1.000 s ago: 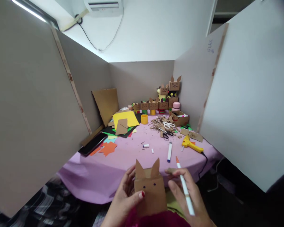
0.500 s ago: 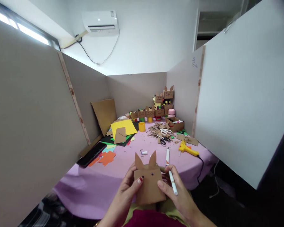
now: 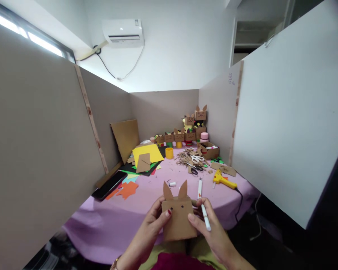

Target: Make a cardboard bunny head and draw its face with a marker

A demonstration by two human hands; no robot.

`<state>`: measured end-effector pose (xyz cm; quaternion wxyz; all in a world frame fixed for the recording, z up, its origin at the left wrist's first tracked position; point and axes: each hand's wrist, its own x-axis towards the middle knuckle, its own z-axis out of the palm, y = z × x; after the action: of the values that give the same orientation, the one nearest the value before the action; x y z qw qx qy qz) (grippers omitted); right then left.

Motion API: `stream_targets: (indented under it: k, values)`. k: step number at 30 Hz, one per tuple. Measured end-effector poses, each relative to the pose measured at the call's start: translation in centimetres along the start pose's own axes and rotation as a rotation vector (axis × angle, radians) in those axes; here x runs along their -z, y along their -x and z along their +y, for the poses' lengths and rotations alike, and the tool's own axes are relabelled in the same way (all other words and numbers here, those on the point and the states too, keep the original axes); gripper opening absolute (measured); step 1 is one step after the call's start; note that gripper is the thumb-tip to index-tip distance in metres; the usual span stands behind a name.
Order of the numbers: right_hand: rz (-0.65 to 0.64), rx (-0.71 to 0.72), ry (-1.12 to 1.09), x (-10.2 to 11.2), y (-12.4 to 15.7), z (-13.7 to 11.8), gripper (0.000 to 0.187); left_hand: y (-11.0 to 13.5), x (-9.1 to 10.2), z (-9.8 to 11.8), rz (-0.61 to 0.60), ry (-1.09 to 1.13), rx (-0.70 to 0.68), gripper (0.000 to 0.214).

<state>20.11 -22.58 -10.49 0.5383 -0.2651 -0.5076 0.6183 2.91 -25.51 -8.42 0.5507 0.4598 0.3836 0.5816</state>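
Between my hands, just off the table's front edge, is a brown cardboard animal head with two pointed ears and two dark dot eyes. My left hand grips its left side, thumb on the front near one eye. My right hand closes on its right side with the thumb on the front, and also carries a white marker between the fingers. The fingers behind the head are hidden. A small white marker cap lies on the table beyond the ears, and another white pen lies beyond my right hand.
On the pink tablecloth lie a phone, orange paper pieces, yellow paper, a yellow ring, scissors, cardboard scraps and a corded yellow glue gun. Finished-looking cardboard animals stand at the back. Partitions surround the table.
The view has shifted slightly. My hands still hold the cardboard head, which sits a touch further right in the view. The marker stays in my right hand.
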Motion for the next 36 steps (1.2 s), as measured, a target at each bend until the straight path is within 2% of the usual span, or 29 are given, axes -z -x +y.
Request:
stream_targets:
  k: [4,8,10,13,17,21,26,31,36]
  values:
    - [0.008,0.043,0.013,0.8,-1.0,0.1,0.036,-1.1,0.7,-1.2,0.026,-0.054,-0.058,0.077]
    - [-0.04,0.136,0.144,1.5,-2.7,0.5,0.032,-2.5,1.1,-2.1,0.027,-0.106,-0.083,0.085]
    - [-0.043,0.162,0.207,1.9,-3.9,1.0,0.032,-3.3,1.4,-1.9,0.028,-0.118,-0.078,0.084]
    - [0.047,0.214,0.28,2.6,-5.3,2.1,0.032,-4.7,2.3,-1.3,0.058,-0.148,-0.096,0.08]
    - [0.174,0.266,0.378,3.9,-6.0,3.8,0.028,-7.3,4.7,-0.8,0.12,-0.166,-0.141,0.079]
    - [0.221,0.298,0.474,4.9,-6.3,4.6,0.027,-10.6,6.9,-0.9,0.158,-0.164,-0.137,0.081]
    - [0.271,0.332,0.597,6.1,-8.1,4.6,0.033,-14.0,7.7,-1.5,0.166,-0.127,-0.178,0.043]
    - [0.325,0.349,0.655,7.5,-9.7,5.6,0.037,-15.0,8.2,-3.0,0.177,-0.087,-0.222,0.034]
    - [0.321,0.346,0.69,7.8,-9.7,6.5,0.037,-14.9,9.0,-4.1,0.18,-0.053,-0.237,0.03]
